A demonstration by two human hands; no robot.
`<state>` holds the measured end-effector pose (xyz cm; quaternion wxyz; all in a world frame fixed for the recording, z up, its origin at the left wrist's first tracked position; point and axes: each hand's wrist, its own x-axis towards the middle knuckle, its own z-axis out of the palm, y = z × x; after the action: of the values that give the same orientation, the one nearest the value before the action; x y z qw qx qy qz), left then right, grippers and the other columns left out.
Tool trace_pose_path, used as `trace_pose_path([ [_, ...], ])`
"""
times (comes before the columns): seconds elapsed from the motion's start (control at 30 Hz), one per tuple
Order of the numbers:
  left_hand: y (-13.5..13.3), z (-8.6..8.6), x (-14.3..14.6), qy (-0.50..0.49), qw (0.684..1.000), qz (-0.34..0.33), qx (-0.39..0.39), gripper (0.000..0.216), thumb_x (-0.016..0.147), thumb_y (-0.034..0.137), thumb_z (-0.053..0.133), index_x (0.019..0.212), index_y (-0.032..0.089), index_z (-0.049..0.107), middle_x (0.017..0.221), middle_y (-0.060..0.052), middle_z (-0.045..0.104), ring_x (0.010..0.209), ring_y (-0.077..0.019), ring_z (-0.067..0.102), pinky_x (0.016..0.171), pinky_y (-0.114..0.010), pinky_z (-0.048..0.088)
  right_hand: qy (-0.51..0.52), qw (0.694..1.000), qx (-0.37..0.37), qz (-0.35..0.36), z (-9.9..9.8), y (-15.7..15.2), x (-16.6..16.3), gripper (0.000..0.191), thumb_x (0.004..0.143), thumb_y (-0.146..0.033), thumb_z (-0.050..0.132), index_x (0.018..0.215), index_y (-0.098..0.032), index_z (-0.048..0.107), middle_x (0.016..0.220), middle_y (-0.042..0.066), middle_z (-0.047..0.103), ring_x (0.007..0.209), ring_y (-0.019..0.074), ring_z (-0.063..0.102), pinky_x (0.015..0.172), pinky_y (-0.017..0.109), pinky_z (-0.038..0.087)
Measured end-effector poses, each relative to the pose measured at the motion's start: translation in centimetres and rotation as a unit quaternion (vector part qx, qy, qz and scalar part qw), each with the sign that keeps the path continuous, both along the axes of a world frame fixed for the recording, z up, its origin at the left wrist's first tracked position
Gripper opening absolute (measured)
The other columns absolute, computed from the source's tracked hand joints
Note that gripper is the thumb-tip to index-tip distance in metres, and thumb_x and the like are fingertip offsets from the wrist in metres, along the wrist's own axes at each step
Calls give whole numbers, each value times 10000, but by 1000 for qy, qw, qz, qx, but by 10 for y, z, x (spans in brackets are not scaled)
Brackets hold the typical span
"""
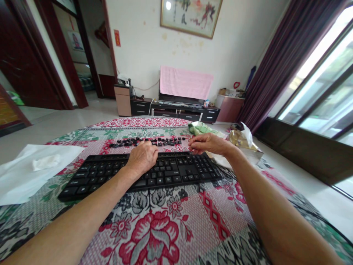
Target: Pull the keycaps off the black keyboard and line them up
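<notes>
A black keyboard lies across a table covered with a floral cloth. Behind it runs a row of several loose black keycaps. My left hand rests on the keyboard's upper middle, fingers curled down onto the keys. My right hand hovers over the keyboard's far right edge, fingertips pinched together; whether they hold anything is too small to make out.
White paper with a crumpled tissue lies at the left. A green bag and a crinkled wrapper sit at the far right. Beyond the table are a TV cabinet under a pink cloth, a doorway left, and windows right.
</notes>
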<state>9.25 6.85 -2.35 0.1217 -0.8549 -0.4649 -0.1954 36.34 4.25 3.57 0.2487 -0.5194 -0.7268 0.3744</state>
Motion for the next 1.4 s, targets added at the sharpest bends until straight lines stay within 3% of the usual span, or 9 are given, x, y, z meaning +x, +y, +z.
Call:
trace_pose_path([
  [0.27,0,1,0,4,1000,4,2,323,853,292,387,805,196,692,795,-76,610,811,-217,538,702,-312,421,-19,1000,23,3,1,1,-4,273,749,-438,589,892,-217,663,811,3,680,676,101,614,606,226,501],
  [0.67,-1,1,0,2,1000,3,6,330,859,289,378,778,207,688,785,-72,611,786,-219,542,706,-320,425,-77,994,45,62,7,4,-17,210,754,-377,590,865,-221,676,724,-24,662,646,91,588,607,210,475],
  [0.97,0,0,0,8,1000,7,7,331,859,294,376,779,210,686,795,-71,613,800,-226,545,699,-323,419,-43,996,51,54,-1,2,-10,247,759,-389,589,866,-179,663,732,16,660,648,104,589,583,217,479],
  [1.17,0,0,0,5,1000,3,9,337,860,290,368,794,205,687,789,-68,609,792,-220,543,704,-320,412,-100,993,36,42,-5,-2,-20,289,821,-440,496,812,-179,620,749,31,667,611,100,592,525,208,461],
  [1.3,0,-1,0,4,1000,6,3,330,857,302,374,807,210,687,791,-63,607,792,-223,540,671,-316,405,-139,982,123,-41,-23,-2,-31,444,899,-462,334,668,-182,590,605,28,622,518,95,550,524,217,430],
  [1.4,0,-1,-1,-2,1000,6,4,322,853,305,380,799,213,684,791,-61,607,793,-225,536,657,-314,401,-131,966,202,-92,-38,2,-33,468,906,-470,317,628,-186,564,593,22,612,538,102,544,559,218,417],
])
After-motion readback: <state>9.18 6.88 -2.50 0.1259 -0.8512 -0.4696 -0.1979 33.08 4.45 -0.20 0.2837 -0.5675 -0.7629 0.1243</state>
